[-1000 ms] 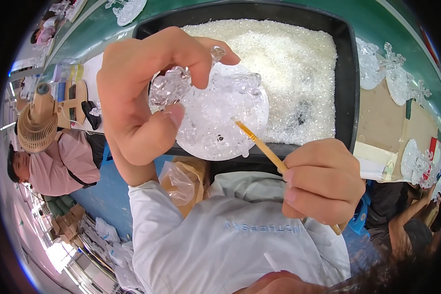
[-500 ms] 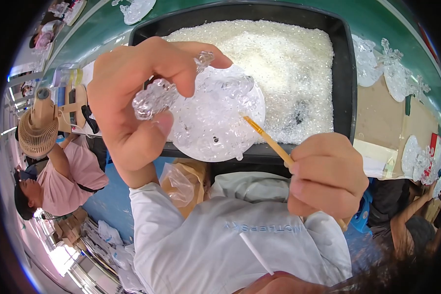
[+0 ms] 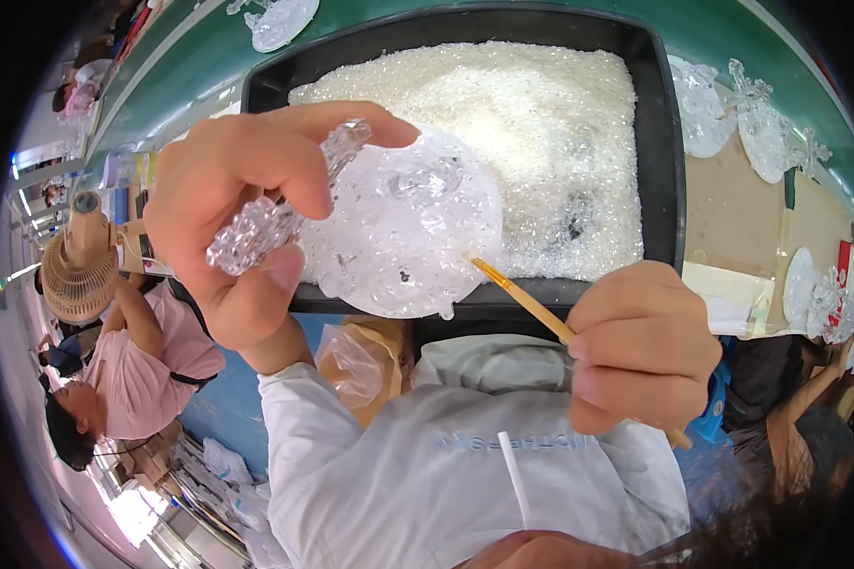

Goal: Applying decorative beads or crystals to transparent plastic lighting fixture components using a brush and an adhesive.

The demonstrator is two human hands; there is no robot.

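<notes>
My left hand is closed round a clear, bumpy glass-like ornament, part of which sticks up past the fingers. Joined to it or just behind it is a round whitish disc with clear raised shapes and small dark specks; the fingers hide how the two meet. In my closed right hand is a thin paintbrush with a yellowish wooden handle. Its tip touches, or almost touches, the disc's right part. The disc hangs over the near left part of a black tray filled with glittering clear granules.
Similar clear ornaments on discs stand at the far left and at the right on the green table. Cardboard lies right of the tray. A beige fan and a seated person in pink are on the left.
My left hand and the disc have shifted a little left and down, and the disc has turned slightly. The brush tip stays by its right part. My right hand has barely moved.
</notes>
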